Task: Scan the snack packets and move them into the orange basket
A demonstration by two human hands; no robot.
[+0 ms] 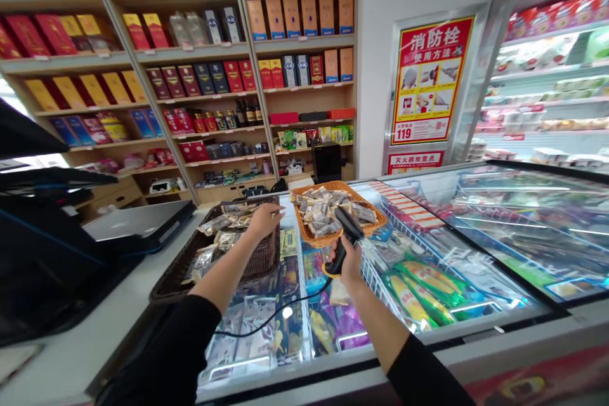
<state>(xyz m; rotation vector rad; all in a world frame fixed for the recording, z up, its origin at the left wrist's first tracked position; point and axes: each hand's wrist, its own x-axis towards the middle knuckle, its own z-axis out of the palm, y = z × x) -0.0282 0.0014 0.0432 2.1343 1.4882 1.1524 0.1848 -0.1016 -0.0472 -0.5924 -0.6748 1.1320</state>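
narrow gap between dark basket and orange basket, black cord crossing below

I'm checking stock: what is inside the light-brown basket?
Small wrapped packets lie heaped in the light-brown basket. The handheld scanner hides some; whatever lies beneath the heap cannot be seen.

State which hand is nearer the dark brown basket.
Left. The left hand is by the right side of the dark brown basket; the right hand, holding a scanner, is farther right.

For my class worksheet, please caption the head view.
Right hand holding a corded scanner near a tan basket of packets, left hand near a dark basket.
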